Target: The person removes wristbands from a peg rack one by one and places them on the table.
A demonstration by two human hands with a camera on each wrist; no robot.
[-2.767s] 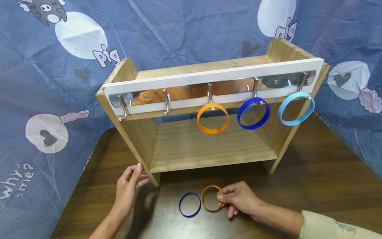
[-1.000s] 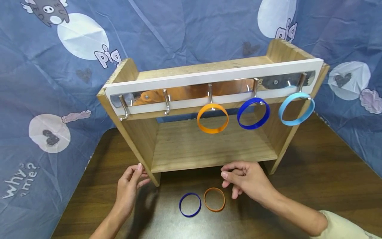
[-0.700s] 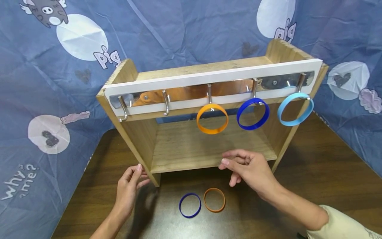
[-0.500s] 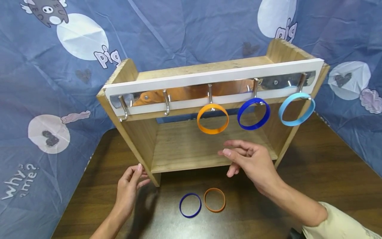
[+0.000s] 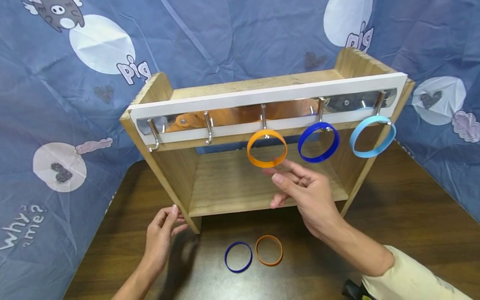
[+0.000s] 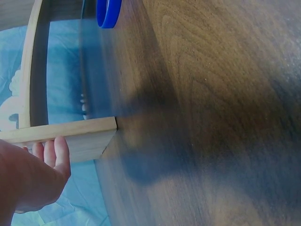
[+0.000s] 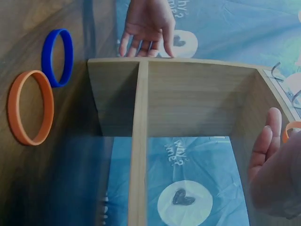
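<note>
Right hand (image 5: 309, 191) risen near hanging orange band (image 5: 262, 164), left hand (image 5: 162, 231) touching shelf (image 5: 232, 183)

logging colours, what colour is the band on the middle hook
Orange band, showing best in the head view.

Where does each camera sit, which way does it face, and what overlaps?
Head: worn on the head, facing forward and down at the wooden shelf and table; left hand, right hand and both forearms show.
Left wrist: on that wrist, facing the shelf's side board and tabletop; only the left hand shows.
Right wrist: on that wrist, facing across the shelf toward its left side; right hand lower right, left hand at top.
Shared by head and right wrist: both hands, plus the tabletop orange band and blue band.
</note>
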